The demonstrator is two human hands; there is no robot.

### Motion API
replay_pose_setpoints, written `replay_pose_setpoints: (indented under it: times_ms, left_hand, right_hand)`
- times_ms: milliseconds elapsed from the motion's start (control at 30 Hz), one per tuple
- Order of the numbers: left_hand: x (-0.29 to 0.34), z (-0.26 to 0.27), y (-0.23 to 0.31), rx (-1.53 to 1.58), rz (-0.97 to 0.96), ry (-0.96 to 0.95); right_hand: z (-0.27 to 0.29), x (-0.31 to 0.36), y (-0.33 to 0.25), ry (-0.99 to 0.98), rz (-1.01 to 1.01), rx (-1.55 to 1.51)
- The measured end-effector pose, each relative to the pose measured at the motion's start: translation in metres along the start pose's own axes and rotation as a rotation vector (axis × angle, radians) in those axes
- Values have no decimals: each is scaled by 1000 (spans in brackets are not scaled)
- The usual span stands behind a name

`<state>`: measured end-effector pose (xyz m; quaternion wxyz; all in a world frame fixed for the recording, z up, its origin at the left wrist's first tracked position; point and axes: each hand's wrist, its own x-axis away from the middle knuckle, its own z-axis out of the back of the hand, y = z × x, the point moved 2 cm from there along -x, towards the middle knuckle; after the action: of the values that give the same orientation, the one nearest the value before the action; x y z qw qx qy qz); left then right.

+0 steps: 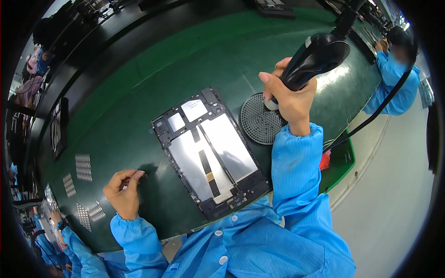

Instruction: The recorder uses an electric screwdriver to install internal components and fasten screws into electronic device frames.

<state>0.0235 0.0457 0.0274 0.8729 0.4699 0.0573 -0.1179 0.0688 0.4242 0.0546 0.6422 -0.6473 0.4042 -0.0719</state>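
My right hand (294,95) is wrapped round a black electric screwdriver (308,60) that hangs on a thick cable. The screwdriver's lower end reaches down over a round grey tray (262,123) full of small holes; its tip is hidden by my fingers. My left hand (124,189) is closed in a pinch, low over the mat, on a tiny dark part (145,174) too small to name. Between my hands an opened tablet (211,153) lies flat and tilted, its inside up, with silver plates, a black frame and dark ribbon cables.
Several small sheets of metal parts (84,167) lie left on the green mat (125,106). A green bin (343,162) with something red in it sits below the right table edge. Black shelving (116,37) runs along the back. Co-workers in blue (394,83) sit at both sides.
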Motion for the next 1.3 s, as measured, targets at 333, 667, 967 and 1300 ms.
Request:
replay_pose_setpoints:
  times_ms: [333, 667, 967, 1300]
  left_hand:
    - [17, -3, 2, 260, 63, -109]
    - [14, -28, 6, 318, 116, -155]
    - [15, -20, 3, 493, 359, -226]
    - [-1, -27, 10, 645, 397, -361]
  right_hand:
    - [-13, 6, -20, 39, 47, 4]
    - [-100, 42, -48, -301, 78, -230]
    - [-141, 58, -28, -386, 11, -185]
    - [-146, 58, -41, -378, 58, -206]
